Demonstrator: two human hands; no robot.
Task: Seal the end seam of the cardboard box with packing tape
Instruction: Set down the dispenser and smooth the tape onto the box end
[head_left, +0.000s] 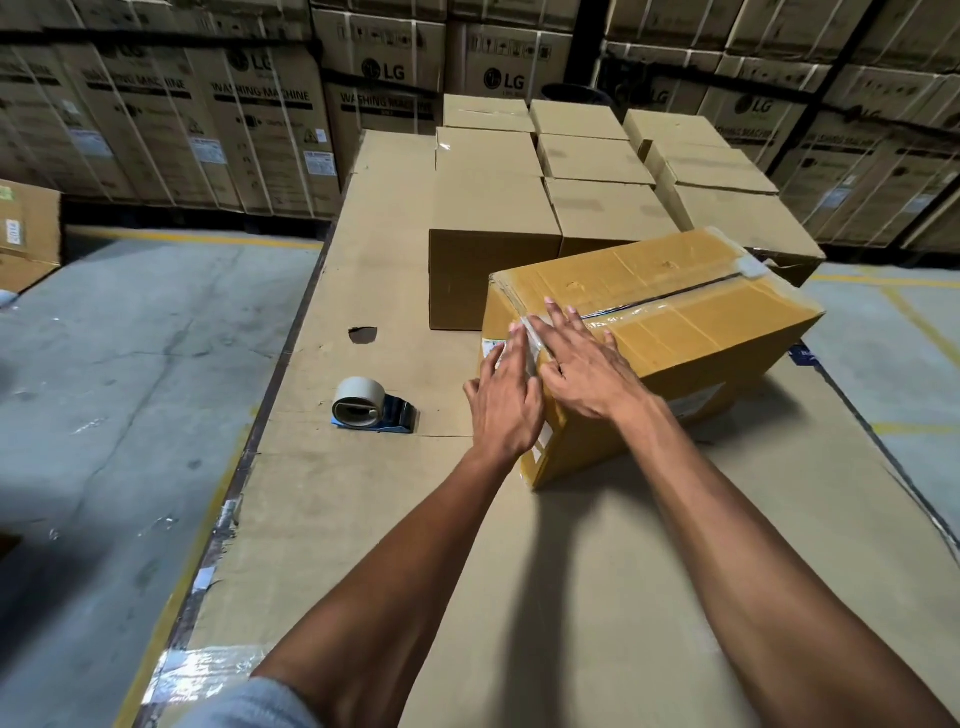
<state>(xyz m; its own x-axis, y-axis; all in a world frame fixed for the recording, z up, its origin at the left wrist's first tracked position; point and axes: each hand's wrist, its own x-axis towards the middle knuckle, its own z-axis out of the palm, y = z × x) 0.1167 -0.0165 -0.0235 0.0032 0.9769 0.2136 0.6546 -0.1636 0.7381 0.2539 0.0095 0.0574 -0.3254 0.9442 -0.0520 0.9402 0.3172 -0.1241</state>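
A yellow-brown cardboard box (691, 322) lies at an angle on the cardboard-covered work surface (571, 571), with clear tape along its top seam. My left hand (501, 400) lies flat with fingers spread on the box's near end face, over a strip of clear tape. My right hand (584, 364) presses flat on the top near corner, fingers spread across the tape where it folds over the edge. Neither hand holds anything. A tape dispenser (371, 408) with a blue body and a pale roll lies on the surface left of the box, apart from both hands.
Several plain cardboard boxes (519, 208) stand in rows just behind the taped box. Tall stacked appliance cartons (260, 130) line the back. The work surface's left edge (260, 431) drops to a grey concrete floor (130, 389). A small hole (362, 334) marks the surface.
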